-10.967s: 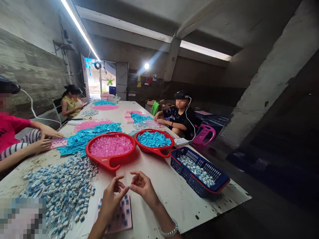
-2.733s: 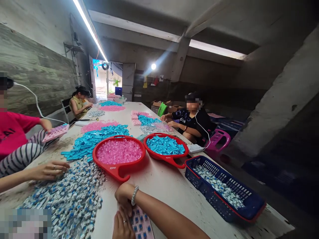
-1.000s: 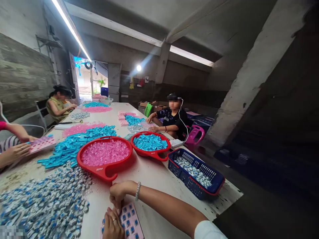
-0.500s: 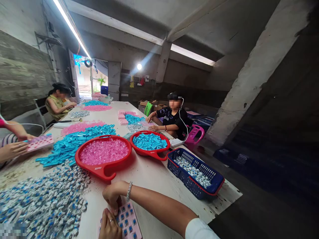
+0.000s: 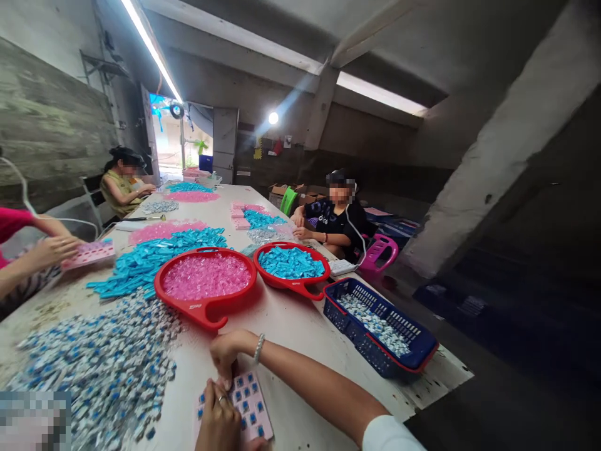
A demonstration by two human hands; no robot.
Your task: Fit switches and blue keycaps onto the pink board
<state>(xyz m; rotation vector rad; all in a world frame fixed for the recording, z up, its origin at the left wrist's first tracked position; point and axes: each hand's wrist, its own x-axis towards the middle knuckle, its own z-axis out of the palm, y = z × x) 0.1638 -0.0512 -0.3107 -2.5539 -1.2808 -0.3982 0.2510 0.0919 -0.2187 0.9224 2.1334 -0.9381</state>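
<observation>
A pink card (image 5: 264, 415) lies at the near edge of the table, with small blue-centred pieces set in rows on it. My left hand (image 5: 220, 418), a ring on one finger, grips the card from the near side, fingers over its face and thumb by its lower edge. At the card's far end is my right hand (image 5: 228, 354), a beaded bracelet on its wrist. Its fingers are bent down and pinched together next to the left fingertips; whatever is between them is hidden. Left of the hands spreads a heap of loose small white-and-blue pieces (image 5: 103, 366).
Beyond my hands stand a red basin (image 5: 217, 307) of clear pink pieces, another red basin (image 5: 300, 287) of blue pieces, and a navy basket (image 5: 359, 341) of small pieces. A blue heap (image 5: 154, 260) lies behind. Co-workers sit on both sides; one at left holds a pink card (image 5: 96, 252).
The view has shifted, so the table and its contents appear farther right and slightly higher. Both my hands stay at the card. The left co-worker's hand has moved over their card.
</observation>
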